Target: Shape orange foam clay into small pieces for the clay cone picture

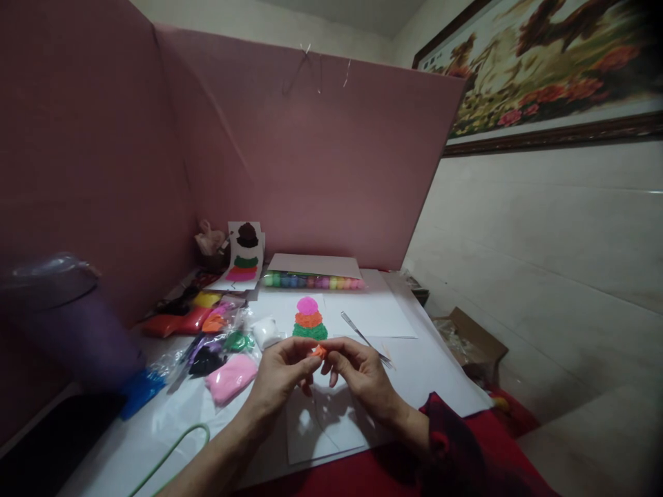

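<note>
My left hand (282, 376) and my right hand (362, 376) meet over the white table (440, 386), both pinching a small orange clay lump (320, 351) between their fingertips. Just beyond them lies a card with a stacked clay figure (309, 319): pink on top, orange in the middle, green below. A metal tweezers tool (362, 338) lies to the right of that card. A blank white card (321, 428) sits under my wrists.
Bags of coloured clay (217, 345), among them a pink lump (231, 378), crowd the left. A tube of coloured balls (313, 281) and a sample card (244, 261) stand by the pink partition (321, 166). A purple object (67, 324) sits at left; a cardboard box (471, 342) lies off the table's right.
</note>
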